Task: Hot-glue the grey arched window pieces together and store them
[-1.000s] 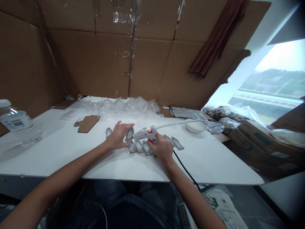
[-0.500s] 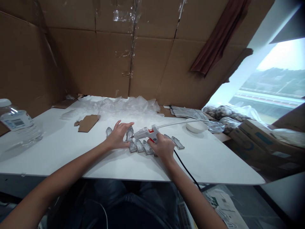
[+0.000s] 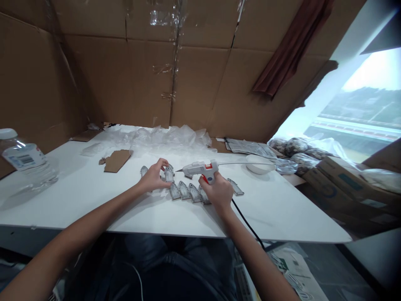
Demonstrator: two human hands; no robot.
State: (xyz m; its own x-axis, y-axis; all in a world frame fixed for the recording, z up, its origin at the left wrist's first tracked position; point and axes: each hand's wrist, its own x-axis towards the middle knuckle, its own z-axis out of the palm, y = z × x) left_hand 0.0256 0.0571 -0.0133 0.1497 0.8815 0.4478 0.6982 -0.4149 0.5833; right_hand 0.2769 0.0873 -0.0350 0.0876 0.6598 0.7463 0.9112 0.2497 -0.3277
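My right hand is wrapped round the handle of a white glue gun with a red trigger, its nozzle pointing left. Between the thumb and fingers of my left hand is a small grey boat-shaped piece. Just left of the nozzle tip, that piece stands apart from it. Several similar pieces lie in a row on the white table below the gun. Another piece is left of my left hand, and one more lies right of my right hand.
A water bottle stands at the left. Torn cardboard and crumpled clear plastic lie farther back. A white bowl sits at the right, near bagged items and cartons. A black cord crosses the table's front edge.
The glue gun and my right hand have moved right, drawing the nozzle away from the piece at my left hand. My left fingers have closed in on that piece.
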